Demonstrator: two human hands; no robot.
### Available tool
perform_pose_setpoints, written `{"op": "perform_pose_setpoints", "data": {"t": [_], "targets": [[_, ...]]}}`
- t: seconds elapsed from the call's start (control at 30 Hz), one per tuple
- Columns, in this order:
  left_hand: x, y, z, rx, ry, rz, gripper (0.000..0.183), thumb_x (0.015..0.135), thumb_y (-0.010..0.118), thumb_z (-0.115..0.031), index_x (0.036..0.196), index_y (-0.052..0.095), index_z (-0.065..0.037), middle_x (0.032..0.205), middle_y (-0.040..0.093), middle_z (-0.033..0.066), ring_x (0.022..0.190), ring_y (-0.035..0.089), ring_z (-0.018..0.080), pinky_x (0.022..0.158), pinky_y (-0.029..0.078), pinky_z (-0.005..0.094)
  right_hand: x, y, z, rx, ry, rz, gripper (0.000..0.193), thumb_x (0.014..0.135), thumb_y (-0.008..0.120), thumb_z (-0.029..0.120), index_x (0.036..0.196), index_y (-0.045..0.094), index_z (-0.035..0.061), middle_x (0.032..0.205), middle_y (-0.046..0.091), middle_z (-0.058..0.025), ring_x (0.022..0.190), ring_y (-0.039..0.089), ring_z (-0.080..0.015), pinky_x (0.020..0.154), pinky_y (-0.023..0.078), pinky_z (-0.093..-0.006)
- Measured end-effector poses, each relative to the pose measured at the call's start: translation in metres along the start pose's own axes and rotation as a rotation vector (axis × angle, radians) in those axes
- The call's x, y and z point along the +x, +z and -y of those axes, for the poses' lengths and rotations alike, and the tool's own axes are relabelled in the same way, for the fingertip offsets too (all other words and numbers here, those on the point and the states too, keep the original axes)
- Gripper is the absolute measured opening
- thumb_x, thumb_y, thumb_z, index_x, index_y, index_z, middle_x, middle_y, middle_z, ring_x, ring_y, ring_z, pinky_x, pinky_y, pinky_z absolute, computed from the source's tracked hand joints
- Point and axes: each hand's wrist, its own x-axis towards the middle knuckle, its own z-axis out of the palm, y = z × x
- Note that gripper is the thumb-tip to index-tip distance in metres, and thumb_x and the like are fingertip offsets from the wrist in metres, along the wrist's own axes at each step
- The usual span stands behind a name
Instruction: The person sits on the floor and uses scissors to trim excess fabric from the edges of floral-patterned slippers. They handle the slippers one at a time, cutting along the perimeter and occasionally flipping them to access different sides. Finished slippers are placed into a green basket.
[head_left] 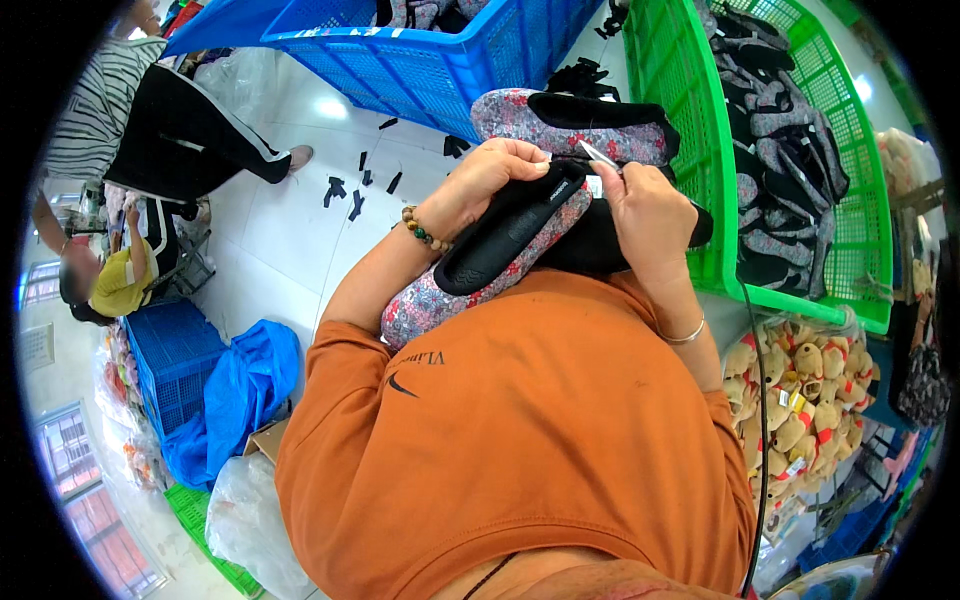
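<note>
Across my lap lies a floral slipper (pixel 545 225) with a black lining, its far end between my hands. The thumb and fingers of my left hand (pixel 490 180) pinch black material at that end; its exact edge is partly hidden. My right hand (pixel 650 215) is closed round thread snips (pixel 598 155), their silver blades pointing up and left beside the pinched spot. The snips' handles are hidden in my palm. Just beyond my hands sits a second floral slipper (pixel 510 115) with a black opening. A black sole (pixel 585 245) shows beneath my right hand.
A green crate (pixel 690 130) full of slippers stands at right, a blue crate (pixel 400 75) ahead. Black scraps (pixel 335 190) litter the white floor. Tan plush slippers (pixel 800 400) are heaped at lower right. People (pixel 190 120) are at left, near a blue bin (pixel 175 350).
</note>
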Motion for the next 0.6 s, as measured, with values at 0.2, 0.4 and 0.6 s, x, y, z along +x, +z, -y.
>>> {"op": "perform_pose_setpoints", "data": {"t": [0.2, 0.4, 0.6], "targets": [[-0.005, 0.001, -0.003, 0.057, 0.011, 0.013, 0.01, 0.084, 0.059, -0.011, 0.088, 0.062, -0.002, 0.082, 0.063, 0.0007, 0.072, 0.058, 0.0068, 0.068, 0.047, 0.0206, 0.008, -0.006, -0.001, 0.404, 0.069, 0.163, 0.046, 0.08, 0.064, 0.048, 0.065, 0.055, 0.0049, 0.063, 0.059, -0.0111, 0.052, 0.057, -0.0309, 0.047, 0.043, -0.038], [0.002, 0.0, 0.003, 0.225, 0.178, 0.08, 0.014, 0.081, 0.062, -0.003, 0.094, 0.063, -0.002, 0.09, 0.064, 0.002, 0.08, 0.058, 0.0072, 0.075, 0.046, 0.0207, 0.018, 0.009, 0.005, 0.602, 0.058, 0.311, 0.033, 0.079, 0.065, 0.03, 0.067, 0.055, 0.002, 0.062, 0.056, -0.0173, 0.058, 0.057, -0.0346, 0.052, 0.043, -0.04], [-0.008, 0.001, 0.002, 0.32, 0.219, -0.009, 0.009, 0.081, 0.063, -0.004, 0.089, 0.063, -0.001, 0.083, 0.063, 0.0005, 0.075, 0.056, 0.0063, 0.069, 0.046, 0.021, 0.025, 0.0, -0.007, 0.646, 0.077, 0.138, 0.021, 0.083, 0.061, 0.014, 0.07, 0.052, 0.0012, 0.059, 0.05, -0.0152, 0.052, 0.052, -0.0284, 0.048, 0.038, -0.036]]}}
